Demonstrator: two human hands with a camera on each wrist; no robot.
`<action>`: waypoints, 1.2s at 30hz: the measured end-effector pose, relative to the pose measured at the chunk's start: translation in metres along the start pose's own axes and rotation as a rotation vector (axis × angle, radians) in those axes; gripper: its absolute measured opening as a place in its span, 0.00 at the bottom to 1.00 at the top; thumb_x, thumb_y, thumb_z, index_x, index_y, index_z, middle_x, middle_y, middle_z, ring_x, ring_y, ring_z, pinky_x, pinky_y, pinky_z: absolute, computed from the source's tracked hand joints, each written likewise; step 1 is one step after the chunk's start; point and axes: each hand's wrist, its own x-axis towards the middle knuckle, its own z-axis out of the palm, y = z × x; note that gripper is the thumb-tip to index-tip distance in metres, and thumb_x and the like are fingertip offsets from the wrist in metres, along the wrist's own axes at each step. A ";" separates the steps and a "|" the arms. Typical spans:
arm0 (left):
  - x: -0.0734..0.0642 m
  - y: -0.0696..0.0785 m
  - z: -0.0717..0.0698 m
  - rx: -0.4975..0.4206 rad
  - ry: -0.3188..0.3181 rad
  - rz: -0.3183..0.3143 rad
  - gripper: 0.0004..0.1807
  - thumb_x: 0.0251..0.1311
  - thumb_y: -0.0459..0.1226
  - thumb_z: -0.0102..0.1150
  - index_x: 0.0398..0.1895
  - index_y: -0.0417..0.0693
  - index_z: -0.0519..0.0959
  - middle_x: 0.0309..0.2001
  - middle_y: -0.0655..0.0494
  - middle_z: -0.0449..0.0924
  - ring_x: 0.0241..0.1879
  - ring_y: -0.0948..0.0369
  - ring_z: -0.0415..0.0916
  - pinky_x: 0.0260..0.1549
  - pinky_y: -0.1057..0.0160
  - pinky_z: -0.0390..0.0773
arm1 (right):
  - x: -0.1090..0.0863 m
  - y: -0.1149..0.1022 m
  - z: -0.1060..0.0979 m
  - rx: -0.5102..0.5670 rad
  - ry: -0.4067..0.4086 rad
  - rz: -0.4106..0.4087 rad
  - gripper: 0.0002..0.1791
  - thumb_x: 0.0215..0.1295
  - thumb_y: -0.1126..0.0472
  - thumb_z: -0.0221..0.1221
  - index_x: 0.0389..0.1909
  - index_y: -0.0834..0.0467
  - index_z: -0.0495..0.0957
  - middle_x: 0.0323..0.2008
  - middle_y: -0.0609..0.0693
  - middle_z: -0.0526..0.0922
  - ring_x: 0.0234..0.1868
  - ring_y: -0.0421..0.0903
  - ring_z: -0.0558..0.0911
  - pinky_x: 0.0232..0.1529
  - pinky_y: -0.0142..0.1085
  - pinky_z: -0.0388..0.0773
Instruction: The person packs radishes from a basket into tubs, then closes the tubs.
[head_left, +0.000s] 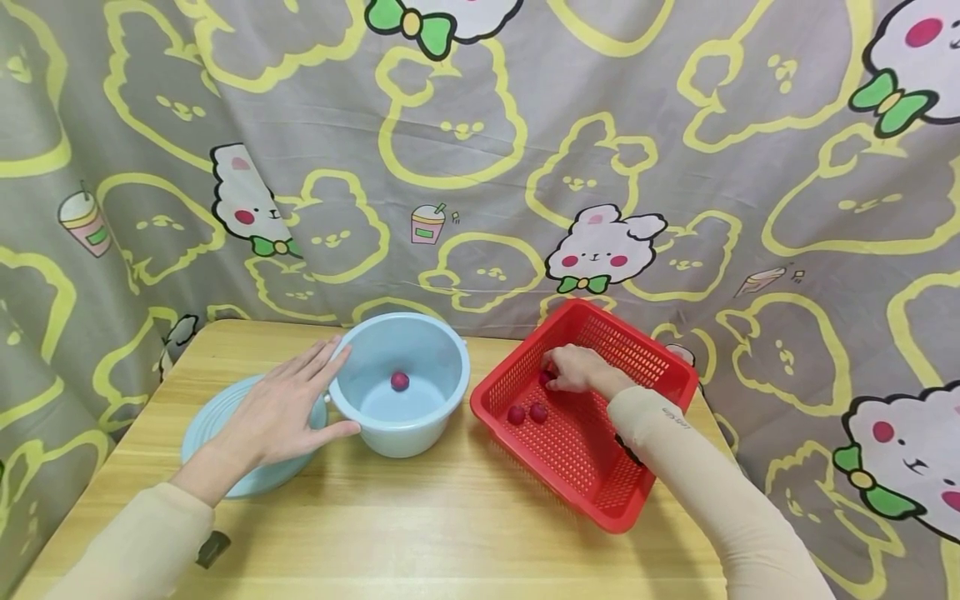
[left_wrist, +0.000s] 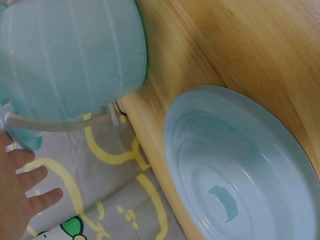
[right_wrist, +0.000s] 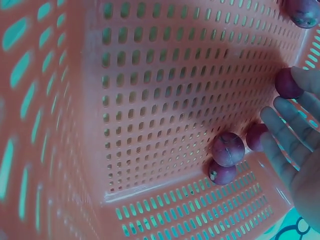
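My left hand (head_left: 281, 408) has its fingers straight and reaches the left rim of a light blue bucket (head_left: 405, 437). One dark red plum (head_left: 400, 381) lies inside this bucket. Beneath the left forearm is a round, light blue lid (head_left: 206, 421), also seen in the left wrist view. Inside a red perforated basket (head_left: 577, 454), my right hand (head_left: 576, 369) pinches a plum (right_wrist: 288, 83) between thumb and fingers. Two more plums (head_left: 516, 414) lie near it in the head view. The right wrist view shows several plums (right_wrist: 228, 149) along the basket's side, some against each other.
All the containers stand on a light wooden table (head_left: 420, 533). A patterned grey curtain (head_left: 480, 208) hangs right behind the table's far edge. The bucket's handle (left_wrist: 55, 124) hangs down its side. A strip of bare table separates bucket and basket.
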 end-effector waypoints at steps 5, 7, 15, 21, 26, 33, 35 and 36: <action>0.000 0.000 0.000 -0.003 -0.007 -0.005 0.60 0.60 0.72 0.60 0.86 0.49 0.52 0.85 0.44 0.53 0.82 0.40 0.58 0.74 0.34 0.69 | 0.001 0.000 0.000 0.012 -0.002 0.002 0.16 0.67 0.56 0.70 0.53 0.55 0.85 0.39 0.49 0.87 0.37 0.45 0.81 0.44 0.41 0.83; 0.000 0.001 -0.001 -0.003 -0.010 -0.007 0.60 0.60 0.72 0.60 0.86 0.49 0.52 0.85 0.44 0.53 0.82 0.40 0.58 0.74 0.34 0.69 | 0.000 0.000 0.000 0.017 -0.004 0.007 0.16 0.67 0.55 0.70 0.53 0.55 0.85 0.39 0.49 0.87 0.37 0.45 0.81 0.44 0.41 0.84; 0.000 0.000 0.000 -0.004 -0.004 -0.002 0.60 0.61 0.72 0.61 0.86 0.49 0.52 0.85 0.43 0.53 0.82 0.39 0.58 0.74 0.34 0.69 | 0.001 0.003 -0.002 0.040 0.009 0.011 0.16 0.65 0.54 0.69 0.51 0.54 0.85 0.36 0.47 0.86 0.35 0.44 0.80 0.40 0.41 0.82; 0.000 0.001 0.001 -0.004 0.003 -0.003 0.61 0.60 0.72 0.61 0.86 0.49 0.52 0.85 0.42 0.55 0.81 0.39 0.59 0.73 0.34 0.70 | -0.001 0.004 -0.008 0.084 0.021 0.042 0.16 0.65 0.54 0.70 0.52 0.53 0.84 0.37 0.48 0.85 0.37 0.45 0.81 0.42 0.39 0.82; 0.001 0.001 0.001 -0.001 0.002 -0.001 0.61 0.60 0.72 0.61 0.86 0.49 0.52 0.84 0.42 0.55 0.81 0.39 0.59 0.73 0.34 0.70 | -0.008 0.005 -0.015 0.154 0.058 0.030 0.16 0.65 0.55 0.70 0.51 0.54 0.84 0.36 0.49 0.85 0.36 0.45 0.81 0.41 0.38 0.83; 0.001 0.002 -0.001 0.002 0.002 -0.003 0.61 0.60 0.72 0.61 0.86 0.49 0.52 0.85 0.43 0.55 0.81 0.40 0.59 0.73 0.33 0.70 | -0.013 0.005 -0.022 0.194 0.132 -0.001 0.15 0.64 0.56 0.71 0.50 0.55 0.84 0.39 0.50 0.88 0.38 0.46 0.82 0.44 0.41 0.86; 0.001 0.002 -0.001 0.003 0.005 -0.002 0.61 0.60 0.72 0.61 0.86 0.49 0.52 0.84 0.42 0.55 0.81 0.40 0.59 0.73 0.32 0.70 | -0.015 0.004 -0.023 0.200 0.141 -0.009 0.15 0.64 0.57 0.71 0.50 0.55 0.84 0.39 0.50 0.88 0.38 0.46 0.83 0.44 0.41 0.87; 0.001 0.002 -0.001 0.003 0.006 -0.001 0.61 0.60 0.71 0.61 0.86 0.48 0.53 0.84 0.42 0.56 0.81 0.39 0.59 0.73 0.32 0.70 | -0.016 0.003 -0.024 0.205 0.142 -0.013 0.16 0.64 0.57 0.71 0.51 0.55 0.84 0.39 0.51 0.88 0.38 0.46 0.83 0.44 0.40 0.87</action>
